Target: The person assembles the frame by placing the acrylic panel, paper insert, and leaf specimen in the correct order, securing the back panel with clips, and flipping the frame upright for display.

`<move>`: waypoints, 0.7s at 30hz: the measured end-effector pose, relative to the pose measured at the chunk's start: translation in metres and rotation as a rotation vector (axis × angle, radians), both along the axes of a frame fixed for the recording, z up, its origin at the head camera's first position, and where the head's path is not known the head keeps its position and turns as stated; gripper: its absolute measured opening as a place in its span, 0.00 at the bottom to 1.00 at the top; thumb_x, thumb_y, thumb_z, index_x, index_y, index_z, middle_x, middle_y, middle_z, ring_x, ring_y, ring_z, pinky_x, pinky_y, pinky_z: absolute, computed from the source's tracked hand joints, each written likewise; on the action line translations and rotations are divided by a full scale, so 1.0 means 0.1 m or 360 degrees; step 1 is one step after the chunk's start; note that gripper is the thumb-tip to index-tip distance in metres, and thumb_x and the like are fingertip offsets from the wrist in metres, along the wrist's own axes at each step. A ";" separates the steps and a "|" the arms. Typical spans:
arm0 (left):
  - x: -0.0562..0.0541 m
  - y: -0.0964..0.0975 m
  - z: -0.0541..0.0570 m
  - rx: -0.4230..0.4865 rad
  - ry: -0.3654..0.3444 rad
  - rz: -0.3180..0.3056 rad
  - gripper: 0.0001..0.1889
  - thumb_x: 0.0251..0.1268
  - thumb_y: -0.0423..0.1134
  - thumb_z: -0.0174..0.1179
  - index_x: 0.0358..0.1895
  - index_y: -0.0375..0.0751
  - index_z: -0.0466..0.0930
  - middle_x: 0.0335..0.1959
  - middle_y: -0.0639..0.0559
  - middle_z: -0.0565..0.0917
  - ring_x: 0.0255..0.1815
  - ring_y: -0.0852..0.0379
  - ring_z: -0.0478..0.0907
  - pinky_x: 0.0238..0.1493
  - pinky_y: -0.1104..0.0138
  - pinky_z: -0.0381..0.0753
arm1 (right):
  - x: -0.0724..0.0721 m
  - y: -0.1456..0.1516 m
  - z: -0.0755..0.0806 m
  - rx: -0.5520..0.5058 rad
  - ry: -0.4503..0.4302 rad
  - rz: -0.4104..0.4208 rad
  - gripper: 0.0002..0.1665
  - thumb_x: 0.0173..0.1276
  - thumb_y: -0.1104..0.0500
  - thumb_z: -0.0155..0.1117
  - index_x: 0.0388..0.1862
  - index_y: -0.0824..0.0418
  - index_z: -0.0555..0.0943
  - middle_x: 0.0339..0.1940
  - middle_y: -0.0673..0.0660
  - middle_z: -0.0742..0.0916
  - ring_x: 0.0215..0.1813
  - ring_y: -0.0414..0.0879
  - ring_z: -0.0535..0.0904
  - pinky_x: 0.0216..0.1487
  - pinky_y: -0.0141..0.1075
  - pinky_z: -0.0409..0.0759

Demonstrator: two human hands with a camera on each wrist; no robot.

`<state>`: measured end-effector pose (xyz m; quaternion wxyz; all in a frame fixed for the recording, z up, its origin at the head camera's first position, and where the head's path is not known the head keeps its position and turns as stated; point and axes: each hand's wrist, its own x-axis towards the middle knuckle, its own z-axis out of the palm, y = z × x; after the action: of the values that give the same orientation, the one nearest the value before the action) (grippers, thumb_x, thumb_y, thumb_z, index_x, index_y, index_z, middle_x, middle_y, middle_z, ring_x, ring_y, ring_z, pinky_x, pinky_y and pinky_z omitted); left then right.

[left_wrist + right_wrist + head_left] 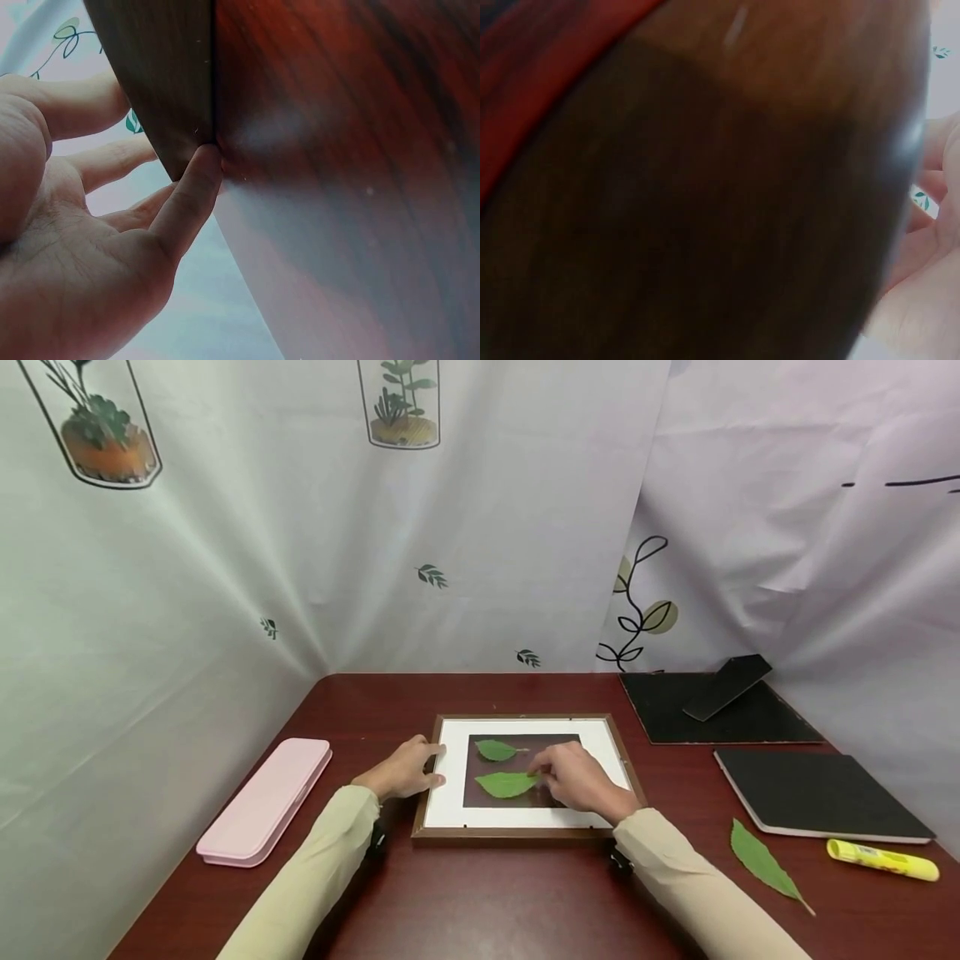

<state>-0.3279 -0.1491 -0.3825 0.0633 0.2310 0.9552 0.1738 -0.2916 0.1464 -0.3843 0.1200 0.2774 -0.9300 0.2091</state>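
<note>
A brown picture frame with a white mat lies flat on the table, a dark window in its middle. Two green leaves are over that window, an upper leaf and a lower leaf, both with stem ends to the right. My right hand reaches across the frame's right side and pinches the lower leaf at its stem end. With fingers spread, my left hand rests against the frame's left side; in the left wrist view a fingertip touches the frame's edge.
A pink case lies left of the frame. On the right are a black backing board with its stand raised, a black notebook, another green leaf and a yellow glue stick. A printed curtain hangs behind the table.
</note>
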 end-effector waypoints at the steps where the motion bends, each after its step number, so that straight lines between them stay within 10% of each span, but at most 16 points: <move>1: 0.00 0.00 0.00 -0.0001 0.0000 -0.0001 0.30 0.69 0.40 0.63 0.71 0.31 0.69 0.58 0.33 0.75 0.57 0.42 0.74 0.58 0.51 0.76 | 0.00 -0.01 0.00 0.0008 0.0001 -0.0006 0.16 0.60 0.74 0.62 0.35 0.58 0.91 0.33 0.51 0.92 0.35 0.40 0.86 0.36 0.32 0.82; 21: 0.00 0.01 0.00 0.0004 -0.0016 0.0014 0.30 0.70 0.39 0.63 0.71 0.31 0.68 0.60 0.32 0.74 0.58 0.42 0.74 0.59 0.51 0.75 | -0.02 -0.03 -0.01 0.0054 -0.0036 -0.0056 0.15 0.61 0.73 0.63 0.36 0.56 0.90 0.33 0.51 0.92 0.37 0.42 0.87 0.39 0.37 0.84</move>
<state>-0.3279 -0.1485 -0.3830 0.0672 0.2260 0.9557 0.1763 -0.2934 0.1430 -0.3857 0.1085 0.2606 -0.9395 0.1941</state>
